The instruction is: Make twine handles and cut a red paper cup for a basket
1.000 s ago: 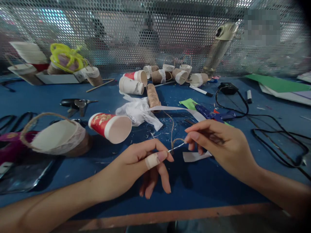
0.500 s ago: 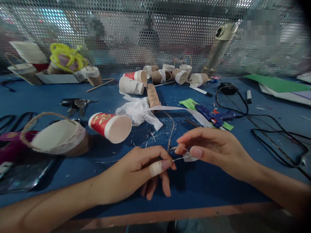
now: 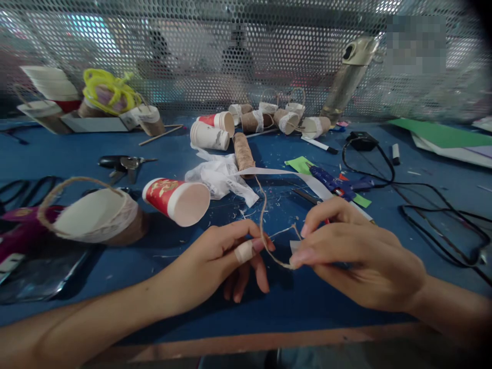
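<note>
My left hand (image 3: 215,261), with a bandage around its thumb, pinches a thin strand of twine between thumb and forefinger; its other fingers hang loosely. Opposite it, my right hand (image 3: 357,251) has thumb and fingers closed on the twine (image 3: 262,218). That twine runs down from the twine spool (image 3: 244,156), curves past my left fingertips and reaches the right thumb. A thinner length rises from the left pinch to a small bend between the hands. Partly behind the right fingers is a small whitish piece (image 3: 295,246), its kind unclear.
To the left lie a twine-handled cup basket (image 3: 100,215), a red paper cup (image 3: 175,200) and keys (image 3: 126,164). White lace (image 3: 217,177) is beside the spool. A blue glue gun (image 3: 334,179) with a black cord rests at right. A perforated metal screen (image 3: 269,56) stands behind.
My right hand has turned and closed on the twine, drawing it toward me into a curve across the left fingertips. My left hand stays almost in place, still pinching the strand.
</note>
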Motion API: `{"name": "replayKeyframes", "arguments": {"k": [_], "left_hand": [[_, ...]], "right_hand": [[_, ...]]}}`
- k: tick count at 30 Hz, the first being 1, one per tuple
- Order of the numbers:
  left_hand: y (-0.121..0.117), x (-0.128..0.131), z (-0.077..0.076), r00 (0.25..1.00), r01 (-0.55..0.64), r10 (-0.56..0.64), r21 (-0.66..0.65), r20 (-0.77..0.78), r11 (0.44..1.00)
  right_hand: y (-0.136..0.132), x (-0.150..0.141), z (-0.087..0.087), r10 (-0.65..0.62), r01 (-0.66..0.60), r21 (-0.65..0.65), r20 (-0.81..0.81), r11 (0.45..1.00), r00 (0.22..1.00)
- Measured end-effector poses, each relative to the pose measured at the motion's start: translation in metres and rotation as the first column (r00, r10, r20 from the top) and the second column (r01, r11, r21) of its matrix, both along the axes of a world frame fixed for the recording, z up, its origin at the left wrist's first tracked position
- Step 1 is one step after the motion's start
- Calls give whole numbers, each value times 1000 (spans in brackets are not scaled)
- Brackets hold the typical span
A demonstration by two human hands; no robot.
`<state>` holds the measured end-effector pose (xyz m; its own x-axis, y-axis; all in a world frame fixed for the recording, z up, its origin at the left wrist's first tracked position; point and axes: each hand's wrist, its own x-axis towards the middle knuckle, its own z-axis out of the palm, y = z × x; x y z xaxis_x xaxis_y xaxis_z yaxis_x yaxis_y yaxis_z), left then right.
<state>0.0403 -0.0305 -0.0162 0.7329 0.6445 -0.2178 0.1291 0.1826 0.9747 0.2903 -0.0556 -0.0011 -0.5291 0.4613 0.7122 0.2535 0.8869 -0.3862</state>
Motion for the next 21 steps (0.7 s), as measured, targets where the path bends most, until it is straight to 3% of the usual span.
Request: {"name": "replayKeyframes", "arguments": {"k": [4, 9, 13, 18, 21], "left_hand": [[0, 0, 1, 999, -31, 31, 1, -5, 1000], [0, 1, 1, 999, -19, 20, 20, -29, 1000], [-1, 0, 3, 997, 11, -7, 61, -71, 998], [-3, -2, 5, 996, 79, -69, 159, -64, 984], [-4, -3, 6, 992, 121, -114, 181, -52, 976]], "right_hand": [[0, 2, 0, 44, -44, 2, -14, 999, 999], [-1, 3, 0, -13, 11, -42, -49, 999, 999], [-6, 9, -5, -25, 0, -152, -159, 988, 987], [-7, 13, -12, -91, -97, -442, -386, 892, 918], [-4, 9, -15, -173, -102, -536, -438, 838, 882]]}}
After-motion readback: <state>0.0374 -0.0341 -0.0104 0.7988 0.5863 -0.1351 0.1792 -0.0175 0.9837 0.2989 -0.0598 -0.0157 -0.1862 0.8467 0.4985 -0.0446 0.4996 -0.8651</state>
